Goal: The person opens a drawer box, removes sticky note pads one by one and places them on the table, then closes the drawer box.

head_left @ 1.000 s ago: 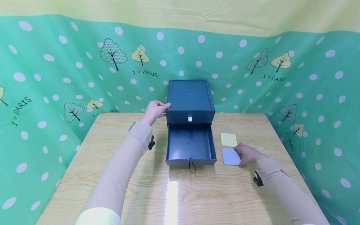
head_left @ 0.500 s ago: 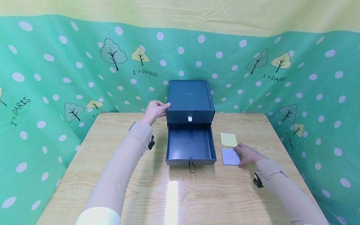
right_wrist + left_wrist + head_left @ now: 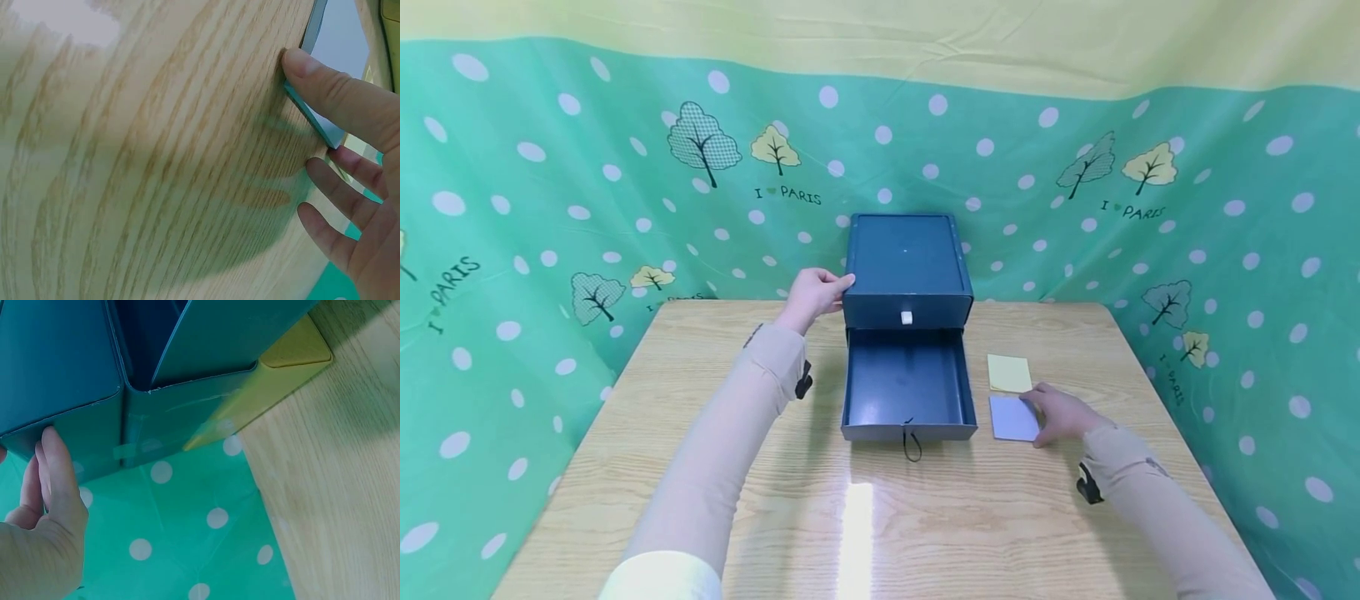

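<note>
In the head view, a dark blue two-drawer box (image 3: 904, 254) stands at the back middle of the table. Its lower drawer (image 3: 906, 383) is pulled out, bare inside, with a black loop on the front. My left hand (image 3: 814, 293) rests on the box's left side, thumb at the top edge; the left wrist view has its straight fingers (image 3: 59, 465) against the side wall. My right hand (image 3: 1062, 412) pinches a lilac sticky note pad (image 3: 1012, 418) at its right edge, thumb (image 3: 325, 81) on a near corner. Behind it lies a yellow sticky note pad (image 3: 1009, 373).
The upper drawer is closed and has a white knob (image 3: 907, 317). A green dotted curtain (image 3: 880, 158) hangs behind and beside the wooden table (image 3: 940, 525). In the left wrist view, something yellow (image 3: 300, 347) shows under the drawer.
My right hand and the lilac sticky note pad have shifted very slightly to the left. The left hand, the box and the drawer have stayed put.
</note>
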Action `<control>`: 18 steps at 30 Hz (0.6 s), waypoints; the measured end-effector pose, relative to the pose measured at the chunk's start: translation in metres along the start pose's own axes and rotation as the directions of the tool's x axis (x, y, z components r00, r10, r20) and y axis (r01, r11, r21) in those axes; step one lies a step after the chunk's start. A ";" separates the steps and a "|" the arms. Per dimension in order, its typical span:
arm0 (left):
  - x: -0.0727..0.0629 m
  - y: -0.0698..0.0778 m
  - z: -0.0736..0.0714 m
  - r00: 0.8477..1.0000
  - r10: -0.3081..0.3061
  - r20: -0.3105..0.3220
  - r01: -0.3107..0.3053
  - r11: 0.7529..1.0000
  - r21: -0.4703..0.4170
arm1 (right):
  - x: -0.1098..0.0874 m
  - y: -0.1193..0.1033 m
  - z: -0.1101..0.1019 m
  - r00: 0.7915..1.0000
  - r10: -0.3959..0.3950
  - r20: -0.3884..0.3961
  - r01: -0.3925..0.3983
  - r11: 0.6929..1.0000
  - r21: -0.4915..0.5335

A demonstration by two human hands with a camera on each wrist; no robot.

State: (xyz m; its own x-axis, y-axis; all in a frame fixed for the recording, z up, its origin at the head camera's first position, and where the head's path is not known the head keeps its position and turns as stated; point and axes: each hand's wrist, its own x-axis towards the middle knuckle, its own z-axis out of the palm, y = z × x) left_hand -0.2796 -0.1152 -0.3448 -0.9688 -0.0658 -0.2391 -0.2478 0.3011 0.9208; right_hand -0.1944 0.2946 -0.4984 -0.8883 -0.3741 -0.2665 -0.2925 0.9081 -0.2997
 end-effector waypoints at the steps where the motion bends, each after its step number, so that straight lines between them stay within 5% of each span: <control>1: 0.000 0.000 0.000 1.000 0.000 0.000 0.000 1.000 -0.001 | 0.000 0.001 0.000 1.000 -0.002 -0.003 0.002 1.000 0.007; 18: -0.001 -0.001 0.000 1.000 0.007 0.000 -0.007 1.000 -0.007 | 0.001 0.004 0.003 1.000 -0.012 -0.009 0.012 1.000 0.001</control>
State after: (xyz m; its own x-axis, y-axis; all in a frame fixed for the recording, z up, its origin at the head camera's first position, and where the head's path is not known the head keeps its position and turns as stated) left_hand -0.2789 -0.1156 -0.3453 -0.9704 -0.0639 -0.2328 -0.2412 0.2949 0.9246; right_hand -0.1952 0.2970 -0.5029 -0.8879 -0.3833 -0.2545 -0.3030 0.9033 -0.3036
